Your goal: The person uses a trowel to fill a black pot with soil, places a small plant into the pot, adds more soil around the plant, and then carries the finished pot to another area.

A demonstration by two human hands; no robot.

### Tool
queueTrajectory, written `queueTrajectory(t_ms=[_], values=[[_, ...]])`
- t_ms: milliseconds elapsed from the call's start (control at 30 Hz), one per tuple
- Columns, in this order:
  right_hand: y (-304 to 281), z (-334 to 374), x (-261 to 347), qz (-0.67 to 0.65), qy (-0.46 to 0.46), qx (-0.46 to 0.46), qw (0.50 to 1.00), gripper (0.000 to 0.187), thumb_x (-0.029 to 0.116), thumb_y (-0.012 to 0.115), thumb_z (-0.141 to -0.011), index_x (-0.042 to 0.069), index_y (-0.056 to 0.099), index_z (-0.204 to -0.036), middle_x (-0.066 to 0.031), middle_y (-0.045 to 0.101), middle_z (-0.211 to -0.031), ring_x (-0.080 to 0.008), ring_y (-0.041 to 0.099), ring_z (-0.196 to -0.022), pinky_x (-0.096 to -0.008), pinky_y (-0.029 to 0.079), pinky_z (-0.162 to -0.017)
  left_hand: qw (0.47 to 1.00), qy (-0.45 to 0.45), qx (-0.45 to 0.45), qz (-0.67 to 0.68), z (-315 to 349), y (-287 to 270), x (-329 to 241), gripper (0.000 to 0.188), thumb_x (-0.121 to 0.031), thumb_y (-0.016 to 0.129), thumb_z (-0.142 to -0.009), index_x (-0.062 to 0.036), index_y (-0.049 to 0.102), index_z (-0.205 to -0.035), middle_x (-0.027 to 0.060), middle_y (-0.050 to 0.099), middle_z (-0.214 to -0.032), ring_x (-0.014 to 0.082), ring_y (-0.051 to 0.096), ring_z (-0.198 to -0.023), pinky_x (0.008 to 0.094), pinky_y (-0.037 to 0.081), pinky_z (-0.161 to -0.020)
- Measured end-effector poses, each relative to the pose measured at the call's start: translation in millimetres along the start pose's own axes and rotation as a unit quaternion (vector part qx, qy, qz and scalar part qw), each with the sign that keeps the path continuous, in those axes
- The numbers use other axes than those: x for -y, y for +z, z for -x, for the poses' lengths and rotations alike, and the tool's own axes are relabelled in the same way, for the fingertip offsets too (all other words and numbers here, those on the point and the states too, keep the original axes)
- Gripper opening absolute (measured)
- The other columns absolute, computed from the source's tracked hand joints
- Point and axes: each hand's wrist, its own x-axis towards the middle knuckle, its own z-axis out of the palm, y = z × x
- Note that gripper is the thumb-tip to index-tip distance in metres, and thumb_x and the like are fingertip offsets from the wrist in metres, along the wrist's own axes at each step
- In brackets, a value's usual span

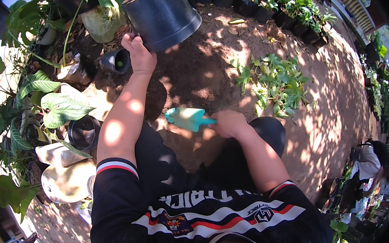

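My left hand [141,56], arm stretched forward, grips the left side of a large black plant pot [163,19] near its rim. The pot is tipped over, its base turned up and away and its rim toward me. Between my knees, my right hand [230,123] is wrapped around the handle of a teal garden trowel [187,117], its blade pointing left just above the brown soil [190,79]. A small black pot [117,62] lies on its side by my left wrist. Right of the soil is a heap of green leafy cuttings [277,83].
Broad-leaved plants [64,108] crowd the left, with another black pot [84,132] and pale stones [66,180] beneath. A mossy grey planter [103,25] stands at the far left. Rows of bagged seedlings [282,7] line the far right. Another person [369,163] crouches at right.
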Motion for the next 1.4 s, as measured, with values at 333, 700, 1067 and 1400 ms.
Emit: queueTrajectory(t_ms=[333, 700, 1067, 1400], values=[[3, -6, 3, -0.006, -0.007, 0.001, 1.0, 0.033, 0.036, 0.051, -0.083, 0.012, 0.059, -0.105, -0.0103, 0.061, -0.102, -0.0285, 0.056, -0.098, -0.0391, 0.045, -0.083, 0.519, -0.776, -0.002, 0.358, -9, -2, -13, 0.04, 0.008, 0.031, -0.078, -0.0006, 0.029, -0.117, 0.0175, 0.034, -0.123, 0.0367, 0.048, -0.104, 0.0577, 0.05, -0.079], [18, -41, 7, 0.024, 0.021, 0.008, 0.999, 0.038, 0.04, 0.05, -0.083, 0.011, 0.059, -0.105, -0.0125, 0.061, -0.102, -0.0294, 0.057, -0.097, -0.0405, 0.045, -0.083, 0.462, -0.707, 0.019, 0.535, -32, -59, -29, 0.037, 0.007, 0.033, -0.076, 0.0034, 0.033, -0.113, 0.0202, 0.041, -0.11, 0.033, 0.047, -0.103, 0.0522, 0.047, -0.087], [65, -75, 24, 0.089, 0.025, 0.067, 0.993, 0.041, 0.044, 0.052, -0.08, 0.011, 0.059, -0.103, -0.0136, 0.061, -0.101, -0.0302, 0.057, -0.097, -0.0418, 0.045, -0.082, 0.483, -0.677, -0.026, 0.555, -34, -126, 21, 0.041, 0.007, 0.038, -0.075, 0.0069, 0.029, -0.115, 0.0212, 0.038, -0.112, 0.0358, 0.045, -0.104, 0.0516, 0.048, -0.087], [142, -122, 18, 0.066, -0.055, 0.126, 0.988, 0.043, 0.047, 0.051, -0.08, 0.011, 0.059, -0.101, -0.0148, 0.061, -0.097, -0.032, 0.057, -0.095, -0.0413, 0.045, -0.081, 0.515, -0.667, -0.102, 0.528, -12, -225, 76, 0.028, 0.005, 0.037, -0.074, 0.0148, 0.034, -0.101, 0.0271, 0.042, -0.105, 0.0374, 0.049, -0.099, 0.0473, 0.049, -0.087]])
